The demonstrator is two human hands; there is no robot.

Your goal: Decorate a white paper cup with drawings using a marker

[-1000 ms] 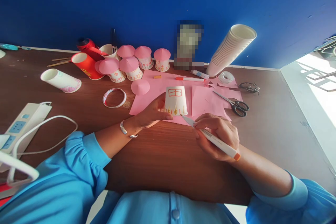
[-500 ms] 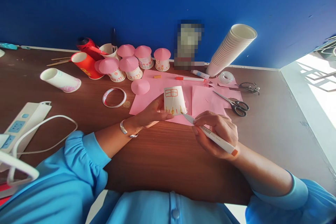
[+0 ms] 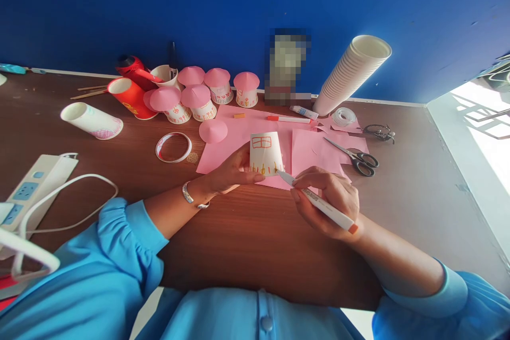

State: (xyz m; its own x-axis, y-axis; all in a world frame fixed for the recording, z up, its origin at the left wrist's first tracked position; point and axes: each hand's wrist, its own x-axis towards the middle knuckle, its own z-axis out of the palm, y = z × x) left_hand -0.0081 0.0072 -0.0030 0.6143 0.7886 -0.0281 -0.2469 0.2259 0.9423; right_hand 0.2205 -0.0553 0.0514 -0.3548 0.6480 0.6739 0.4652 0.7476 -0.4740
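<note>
The paper cup (image 3: 266, 153), inverted on pink paper (image 3: 314, 151), is being steadied in the grip of the left hand (image 3: 231, 172) while the right hand (image 3: 329, 202) is clasping a marker (image 3: 319, 203) (tip at the cup's lower edge), short braced strokes probably serving best.

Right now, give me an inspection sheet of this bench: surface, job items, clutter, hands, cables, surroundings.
Surface: brown wooden table, pink paper sheets under the work.
Job's things: upturned paper cup with orange drawing; marker, tip at its lower edge.
Clutter: scissors, tape ring, cup stack, pink-roofed cups.
Grippers: left hand holds the cup; right hand grips the marker.
Cables: white cable looped beside power strip.
Surroundings: blue wall behind.
</note>
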